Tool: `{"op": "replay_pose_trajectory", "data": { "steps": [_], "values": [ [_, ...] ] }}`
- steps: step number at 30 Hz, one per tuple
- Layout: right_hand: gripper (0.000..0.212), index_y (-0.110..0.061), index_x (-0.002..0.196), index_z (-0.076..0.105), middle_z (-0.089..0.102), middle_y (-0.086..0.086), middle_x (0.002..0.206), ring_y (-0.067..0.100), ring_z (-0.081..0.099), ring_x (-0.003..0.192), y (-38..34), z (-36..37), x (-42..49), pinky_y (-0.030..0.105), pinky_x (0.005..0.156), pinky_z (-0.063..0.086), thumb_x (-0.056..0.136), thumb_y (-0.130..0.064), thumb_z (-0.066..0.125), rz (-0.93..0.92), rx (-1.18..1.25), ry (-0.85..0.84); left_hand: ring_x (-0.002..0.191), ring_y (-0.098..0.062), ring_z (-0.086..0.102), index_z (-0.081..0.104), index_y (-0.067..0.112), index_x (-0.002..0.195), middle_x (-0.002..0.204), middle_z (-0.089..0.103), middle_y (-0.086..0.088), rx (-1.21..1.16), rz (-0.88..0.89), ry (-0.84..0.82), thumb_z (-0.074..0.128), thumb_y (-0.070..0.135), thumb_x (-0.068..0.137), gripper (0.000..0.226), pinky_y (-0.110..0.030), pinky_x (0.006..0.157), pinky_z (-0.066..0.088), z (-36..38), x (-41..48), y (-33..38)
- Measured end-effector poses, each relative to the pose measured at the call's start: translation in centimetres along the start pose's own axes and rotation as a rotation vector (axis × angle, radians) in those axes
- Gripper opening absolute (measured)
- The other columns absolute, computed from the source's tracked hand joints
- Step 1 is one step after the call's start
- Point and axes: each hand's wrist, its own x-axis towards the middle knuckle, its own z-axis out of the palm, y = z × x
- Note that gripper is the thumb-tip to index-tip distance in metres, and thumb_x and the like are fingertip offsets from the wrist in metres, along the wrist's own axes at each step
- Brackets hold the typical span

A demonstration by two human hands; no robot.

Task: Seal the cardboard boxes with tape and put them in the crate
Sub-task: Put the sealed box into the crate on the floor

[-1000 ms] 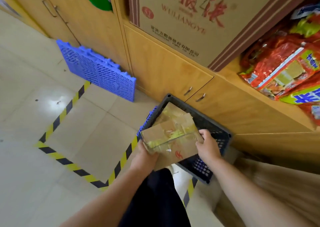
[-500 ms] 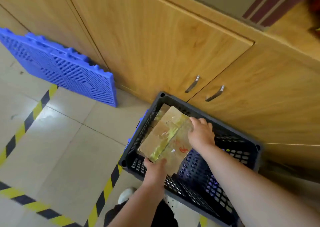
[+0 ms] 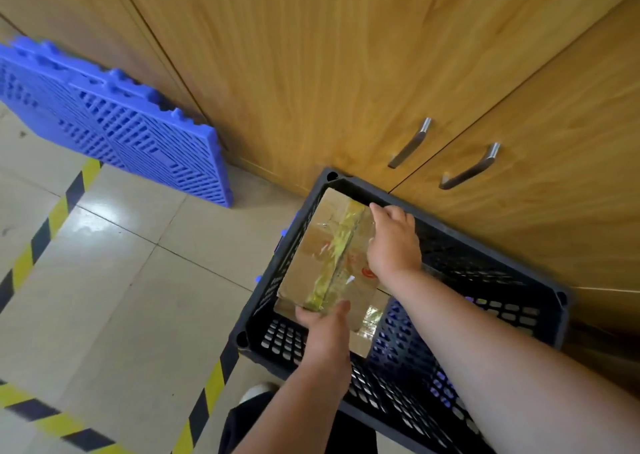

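Grip: left hand (image 3: 322, 327), right hand (image 3: 393, 242) clasped taped box (image 3: 323, 246) by its ends | we judged: lower flat into crate (image 3: 242, 341), then release.

Box (image 3: 325, 256) sits in crate (image 3: 450, 237), seemingly atop another box (image 3: 363, 336).

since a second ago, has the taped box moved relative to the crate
Yes. The taped box has dropped from above the near rim into the crate, along its left wall.

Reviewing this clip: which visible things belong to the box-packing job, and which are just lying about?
Job: taped cardboard box, held by left hand and right hand; second box under the first; black crate.
Lying about: blue plastic pallet leaning on the cupboard; striped floor tape.
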Motion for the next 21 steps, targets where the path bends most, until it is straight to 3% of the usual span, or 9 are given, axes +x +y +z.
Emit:
{"op": "replay_pose_trajectory", "data": {
  "steps": [6, 12, 13, 17, 21],
  "values": [
    [0.067, -0.023, 0.148, 0.028, 0.029, -0.002, 0.149, 0.019, 0.024, 0.136, 0.5, -0.3, -0.5, 0.038, 0.103, 0.04, 0.09, -0.002, 0.054, -0.026, -0.033, -0.001, 0.127, -0.028, 0.046, 0.008, 0.037, 0.148, 0.144, 0.041, -0.01, -0.001, -0.015, -0.002, 0.059, 0.012, 0.092, 0.08, -0.045, 0.111, 0.034, 0.0, -0.5, 0.7],
    [0.074, -0.024, 0.15, 0.024, 0.013, -0.005, 0.159, 0.013, 0.004, 0.146, 1.5, -3.0, -2.8, 0.033, 0.117, 0.021, 0.089, 0.007, 0.051, -0.06, 0.008, -0.126, 0.092, -0.019, 0.053, 0.03, 0.016, 0.136, 0.123, 0.048, -0.006, 0.229, -0.048, 0.123, 0.063, 0.025, 0.09, 0.056, -0.041, 0.09, 0.052, -1.0, -2.4, 3.8],
    [0.072, -0.022, 0.149, 0.026, 0.015, -0.005, 0.158, 0.013, 0.005, 0.146, 1.4, -3.8, -3.5, 0.031, 0.117, 0.02, 0.089, 0.009, 0.049, -0.058, 0.042, -0.151, 0.09, -0.019, 0.053, 0.032, 0.016, 0.136, 0.119, 0.05, -0.006, 0.299, -0.017, 0.131, 0.061, 0.024, 0.091, 0.054, -0.04, 0.09, 0.051, -1.3, -3.1, 4.5],
    [0.065, -0.02, 0.145, 0.038, 0.03, -0.002, 0.153, 0.014, 0.024, 0.141, 1.0, -8.3, -6.6, 0.027, 0.109, 0.03, 0.089, 0.013, 0.04, -0.019, 0.151, -0.237, 0.114, -0.027, 0.053, 0.051, 0.015, 0.127, 0.126, 0.053, -0.011, 0.506, 0.136, 0.1, 0.053, 0.014, 0.093, 0.034, -0.044, 0.103, 0.042, -2.5, -7.1, 7.4],
    [0.052, -0.024, 0.139, 0.045, 0.041, -0.002, 0.146, 0.017, 0.047, 0.126, 0.6, -14.3, -10.2, 0.024, 0.085, 0.044, 0.094, 0.002, 0.042, 0.008, 0.169, -0.307, 0.098, -0.023, 0.057, 0.06, 0.021, 0.098, 0.104, 0.06, -0.006, 0.578, 0.228, 0.056, 0.055, 0.018, 0.088, 0.012, -0.037, 0.095, 0.047, -2.6, -13.0, 10.0]
  ]
}}
